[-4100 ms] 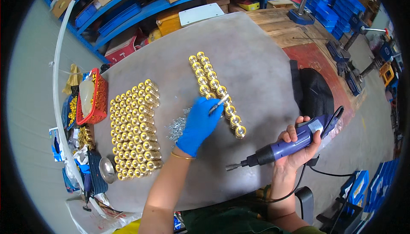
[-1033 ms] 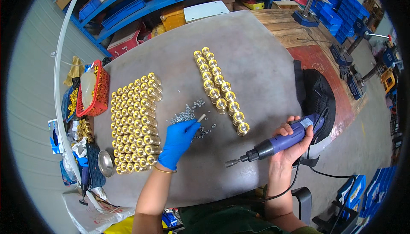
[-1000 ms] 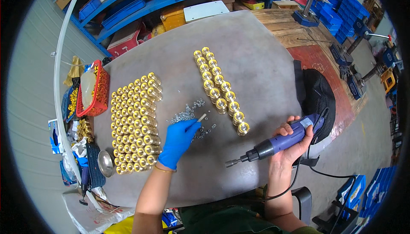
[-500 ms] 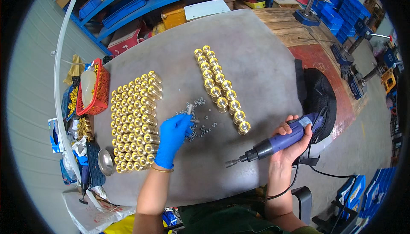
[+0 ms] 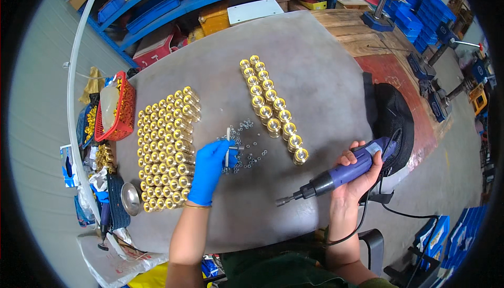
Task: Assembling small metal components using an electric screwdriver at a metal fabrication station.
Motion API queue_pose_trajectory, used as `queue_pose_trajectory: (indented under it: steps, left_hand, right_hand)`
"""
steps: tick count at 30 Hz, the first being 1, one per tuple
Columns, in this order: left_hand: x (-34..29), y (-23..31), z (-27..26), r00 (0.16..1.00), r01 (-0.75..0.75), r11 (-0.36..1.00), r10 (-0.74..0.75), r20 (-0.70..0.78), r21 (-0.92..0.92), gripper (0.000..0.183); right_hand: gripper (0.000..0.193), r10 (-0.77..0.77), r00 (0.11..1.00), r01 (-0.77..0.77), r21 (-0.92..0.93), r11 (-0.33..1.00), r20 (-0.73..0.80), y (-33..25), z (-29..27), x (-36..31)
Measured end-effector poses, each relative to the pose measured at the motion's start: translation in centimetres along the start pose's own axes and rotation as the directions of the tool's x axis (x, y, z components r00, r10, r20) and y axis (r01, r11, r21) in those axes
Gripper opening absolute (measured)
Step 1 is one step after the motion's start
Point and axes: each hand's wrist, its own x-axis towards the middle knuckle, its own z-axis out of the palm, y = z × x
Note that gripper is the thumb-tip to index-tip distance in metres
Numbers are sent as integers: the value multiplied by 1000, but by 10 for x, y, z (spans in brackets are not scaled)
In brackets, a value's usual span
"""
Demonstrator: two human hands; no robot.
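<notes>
My left hand (image 5: 214,156), in a blue glove, is closed around a slim pale rod (image 5: 228,140) that stands nearly upright. A short grey metal piece (image 5: 237,147) sticks out sideways from the same fingers; its kind is unclear. Under and beside this hand lie scattered small metal nuts (image 5: 245,125). My bare right hand (image 5: 357,170) grips a purple electric screwdriver (image 5: 344,175), its socket tip pointing left, above the table. To the left hand's left stand packed rows of brass fittings (image 5: 167,143). Two slanting rows of similar fittings (image 5: 270,95) stand farther right.
A red basket (image 5: 126,104) and a metal bowl (image 5: 129,199) sit at the grey table's (image 5: 315,57) left edge. A black bag (image 5: 391,109) lies behind the screwdriver, whose cable hangs at the right. Bench presses (image 5: 378,21) stand far right; blue shelving (image 5: 205,2) is at the back.
My left hand has shifted slightly left and turned, so the pale rod and the grey piece now show more plainly. The right hand and screwdriver have barely moved.
</notes>
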Motion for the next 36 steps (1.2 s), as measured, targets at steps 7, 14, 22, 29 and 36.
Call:
queue_pose_trajectory:
  steps: [7, 14, 22, 29, 36]
  left_hand:
    - [-7, -18, 7, 995, -103, 946, 100, 28, 308, 18]
    - [-11, -14, 17, 971, -234, 854, 226, 75, 464, 20]
    - [-3, 8, 13, 840, -535, 475, 391, 376, 699, 23]
    - [-10, -3, 18, 979, -198, 868, 155, 130, 455, 21]
    - [-11, -10, 20, 975, -185, 893, 115, 188, 410, 22]
  right_hand:
    - [36, 12, 1000, -12, 16, 1000, 19, 0, 2, 0]
    - [36, 14, 1000, -14, 16, 1000, 17, 0, 2, 0]
    - [37, 11, 999, -11, -3, 1000, -46, 1, 2, 1]
    - [37, 12, 998, -15, -39, 999, -65, 2, 1, 4]
    - [36, 39, 999, -39, -30, 999, 7, 4, 0, 5]
